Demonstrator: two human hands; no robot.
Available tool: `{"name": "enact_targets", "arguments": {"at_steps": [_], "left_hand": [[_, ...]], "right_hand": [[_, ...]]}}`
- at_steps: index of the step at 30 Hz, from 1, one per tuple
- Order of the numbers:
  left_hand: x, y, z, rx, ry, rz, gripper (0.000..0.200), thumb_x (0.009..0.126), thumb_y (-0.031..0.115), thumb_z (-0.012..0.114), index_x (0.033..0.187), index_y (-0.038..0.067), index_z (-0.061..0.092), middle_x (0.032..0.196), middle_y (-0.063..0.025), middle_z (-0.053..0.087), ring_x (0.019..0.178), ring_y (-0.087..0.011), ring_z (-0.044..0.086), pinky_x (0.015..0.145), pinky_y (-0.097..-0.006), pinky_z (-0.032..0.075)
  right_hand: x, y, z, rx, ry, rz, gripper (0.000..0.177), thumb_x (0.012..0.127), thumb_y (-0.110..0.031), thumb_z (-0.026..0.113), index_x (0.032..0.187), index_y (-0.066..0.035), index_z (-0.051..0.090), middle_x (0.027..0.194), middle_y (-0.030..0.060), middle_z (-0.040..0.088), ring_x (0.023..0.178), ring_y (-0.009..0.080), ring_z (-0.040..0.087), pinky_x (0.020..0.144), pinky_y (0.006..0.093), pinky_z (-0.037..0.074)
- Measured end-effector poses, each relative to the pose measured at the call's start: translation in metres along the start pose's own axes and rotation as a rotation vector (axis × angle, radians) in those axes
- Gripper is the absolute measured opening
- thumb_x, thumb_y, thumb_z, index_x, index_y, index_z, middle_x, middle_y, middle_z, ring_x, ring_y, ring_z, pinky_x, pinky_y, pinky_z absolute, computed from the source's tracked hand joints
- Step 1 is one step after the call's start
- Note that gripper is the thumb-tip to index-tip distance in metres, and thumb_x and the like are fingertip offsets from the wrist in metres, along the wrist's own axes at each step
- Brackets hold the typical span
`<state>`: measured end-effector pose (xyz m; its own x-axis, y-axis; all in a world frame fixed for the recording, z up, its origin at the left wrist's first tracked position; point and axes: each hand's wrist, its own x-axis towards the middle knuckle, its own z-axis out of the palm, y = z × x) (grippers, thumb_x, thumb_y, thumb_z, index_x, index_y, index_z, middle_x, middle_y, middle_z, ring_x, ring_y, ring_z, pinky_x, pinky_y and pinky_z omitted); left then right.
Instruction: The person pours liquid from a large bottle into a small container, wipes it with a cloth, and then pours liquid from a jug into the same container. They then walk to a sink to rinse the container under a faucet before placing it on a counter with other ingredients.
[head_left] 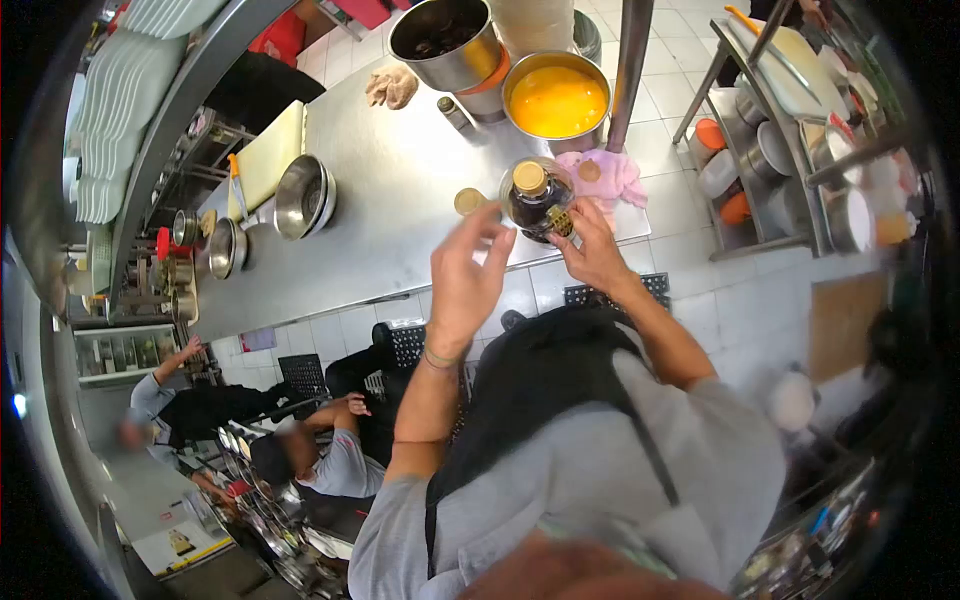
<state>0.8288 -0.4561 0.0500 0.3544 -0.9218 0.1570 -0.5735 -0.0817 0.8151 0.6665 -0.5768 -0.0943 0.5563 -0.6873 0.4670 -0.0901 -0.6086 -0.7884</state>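
A dark-filled glass bottle [527, 208] with a gold cap stands near the table's front edge. My right hand [597, 252] is closed at its near right side, with the fingers by a small gold-and-black patterned patch that looks like a label. My left hand [468, 275] is raised to the left of the bottle, thumb and fingers apart, holding nothing I can see. Just beyond its fingertips a round gold lid [468, 201] lies on the steel table [390, 215]. A pink cloth [622, 178] sits right of the bottle, with a round tan disc on it.
Behind the bottle stand a pot of orange liquid [558, 98] and a deep steel pot [440, 45]. A small dark bottle [450, 110] is nearby. Metal bowls [303, 197], an orange-handled knife [237, 185] and a cutting board [275, 160] lie left. A steel post [632, 75] rises at right; co-workers are lower left.
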Motion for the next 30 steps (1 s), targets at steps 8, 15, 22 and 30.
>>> {"name": "enact_targets", "arguments": {"at_steps": [8, 15, 22, 30], "left_hand": [[0.076, 0.015, -0.019, 0.241, -0.273, 0.621, 0.042, 0.087, 0.001, 0.071, 0.129, 0.005, 0.065, 0.122, -0.0166, 0.065, 0.117, -0.0375, 0.059, 0.099, -0.0435, 0.049], [0.100, 0.022, -0.031, 0.306, -0.464, 0.704, 0.029, 0.090, 0.003, 0.067, 0.119, 0.001, 0.067, 0.108, -0.0168, 0.064, 0.106, -0.0366, 0.061, 0.094, -0.0442, 0.049], [0.113, 0.025, -0.027, 0.406, -0.568, 0.628, 0.022, 0.090, 0.010, 0.065, 0.108, -0.003, 0.069, 0.101, -0.0210, 0.064, 0.102, -0.0389, 0.062, 0.090, -0.0459, 0.050], [0.143, 0.010, 0.005, 0.422, -0.557, 0.288, 0.048, 0.074, 0.044, 0.082, 0.081, -0.003, 0.077, 0.084, -0.0252, 0.074, 0.085, -0.0385, 0.074, 0.076, -0.0477, 0.059]], "right_hand": [[0.000, -0.025, 0.021, 0.386, 0.171, 0.203, 0.025, 0.099, -0.022, 0.067, 0.108, 0.001, 0.062, 0.096, 0.0107, 0.064, 0.090, 0.0203, 0.059, 0.082, 0.0354, 0.048], [0.000, -0.015, 0.024, 0.601, 0.151, 0.259, 0.028, 0.108, -0.028, 0.055, 0.097, -0.003, 0.062, 0.086, -0.0004, 0.058, 0.077, 0.0081, 0.051, 0.070, 0.0232, 0.042], [-0.001, -0.005, 0.036, 0.469, 0.265, 0.248, 0.031, 0.109, -0.029, 0.050, 0.095, -0.003, 0.060, 0.078, -0.0009, 0.054, 0.070, 0.0084, 0.048, 0.062, 0.0259, 0.039], [0.010, -0.011, 0.046, 0.340, 0.353, 0.233, 0.033, 0.109, -0.031, 0.047, 0.091, -0.004, 0.056, 0.081, 0.0022, 0.051, 0.073, 0.0131, 0.048, 0.064, 0.0291, 0.039]]}}
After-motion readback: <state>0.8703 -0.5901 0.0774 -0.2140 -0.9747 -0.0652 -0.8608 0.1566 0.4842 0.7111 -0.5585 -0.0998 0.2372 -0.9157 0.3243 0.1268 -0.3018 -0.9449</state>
